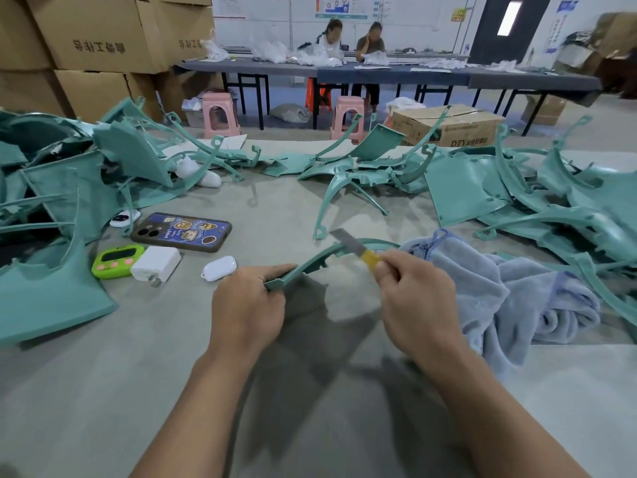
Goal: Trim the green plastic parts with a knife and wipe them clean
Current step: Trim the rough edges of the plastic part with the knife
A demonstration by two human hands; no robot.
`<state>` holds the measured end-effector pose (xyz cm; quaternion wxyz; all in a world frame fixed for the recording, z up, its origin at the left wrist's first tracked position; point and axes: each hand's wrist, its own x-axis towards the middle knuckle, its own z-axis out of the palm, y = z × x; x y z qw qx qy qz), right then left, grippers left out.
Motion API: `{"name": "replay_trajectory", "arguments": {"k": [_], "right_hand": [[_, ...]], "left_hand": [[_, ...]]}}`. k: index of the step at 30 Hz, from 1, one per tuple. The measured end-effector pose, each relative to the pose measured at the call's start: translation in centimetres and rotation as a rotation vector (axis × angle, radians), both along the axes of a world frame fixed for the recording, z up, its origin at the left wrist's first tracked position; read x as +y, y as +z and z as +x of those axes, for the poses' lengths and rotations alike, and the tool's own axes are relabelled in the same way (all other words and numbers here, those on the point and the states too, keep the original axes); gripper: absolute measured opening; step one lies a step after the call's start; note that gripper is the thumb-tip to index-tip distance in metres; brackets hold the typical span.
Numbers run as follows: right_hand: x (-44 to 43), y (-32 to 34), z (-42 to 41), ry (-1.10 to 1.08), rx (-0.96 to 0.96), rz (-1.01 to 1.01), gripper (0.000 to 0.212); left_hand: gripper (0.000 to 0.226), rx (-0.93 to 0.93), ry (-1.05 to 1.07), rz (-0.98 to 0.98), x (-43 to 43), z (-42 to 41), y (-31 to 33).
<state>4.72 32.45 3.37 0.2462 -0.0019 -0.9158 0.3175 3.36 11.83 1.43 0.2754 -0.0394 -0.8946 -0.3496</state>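
Curved trim part: teal plastic, smooth, low sheen. Utility knife: dull grey metal blade, yellow plastic handle. Towel: pale blue terry cloth, fluffy. Desk: grey, matt, smooth. Phone case: glossy printed plastic. Charger: white plastic, satin. Boxes: brown cardboard, matt.

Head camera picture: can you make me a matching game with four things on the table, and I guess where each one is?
Things:
1. knife
2. curved green part
3. towel
4. timer

Places:
A. lime green, next to the white charger
B. gripped by the left hand
C. bluish, crumpled on the table, on the right
D. pinched by the right hand

Pairs: 1-D, 2-B, 3-C, 4-A
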Motion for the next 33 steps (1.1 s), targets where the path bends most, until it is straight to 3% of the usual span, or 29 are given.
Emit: {"name": "replay_trajectory", "arguments": {"k": [2,6,11,13,16,20,25,28,31,33], "right_hand": [[0.6,0.1,-0.2,-0.032,0.014,-0.063,0.026],[-1.1,0.1,1.4,0.215,0.031,-0.049,0.021],[0.4,0.6,0.0,-0.026,0.018,-0.089,0.03],[-0.4,0.8,0.8,0.095,0.069,-0.154,0.028],[-2.4,0.4,1.4,0.193,0.023,-0.05,0.027],[0.1,0.4,-0.4,-0.126,0.0,-0.096,0.032],[1.2,0.3,0.2,-0.086,0.191,-0.244,0.025],[1.7,-0.6,-0.4,-0.072,0.086,-0.261,0.029],[2.9,-1.2,-1.4,-0.124,-0.056,-0.365,0.034],[3.6,-1.3,-1.9,-0.186,-0.051,-0.441,0.035]], "left_hand": [[0.057,0.02,0.005,0.015,0.0,0.4,0.4],[0.053,0.04,0.004,0.001,0.1,0.7,0.9],[0.056,0.042,0.027,-0.021,-0.2,0.5,0.7],[0.054,0.045,0.042,-0.036,-0.2,0.4,0.7],[0.054,-0.05,0.071,-0.04,-0.5,-0.3,0.8],[0.043,-0.207,0.123,0.083,-1.7,-1.1,0.5],[0.029,-0.143,0.267,0.309,-2.0,-0.9,0.6],[0.01,-0.099,0.453,0.434,-2.4,-0.8,0.7],[0.02,-0.066,0.616,0.483,-3.3,-0.7,0.7],[0.015,-0.029,0.62,0.545,-3.8,-0.5,0.7]]}}
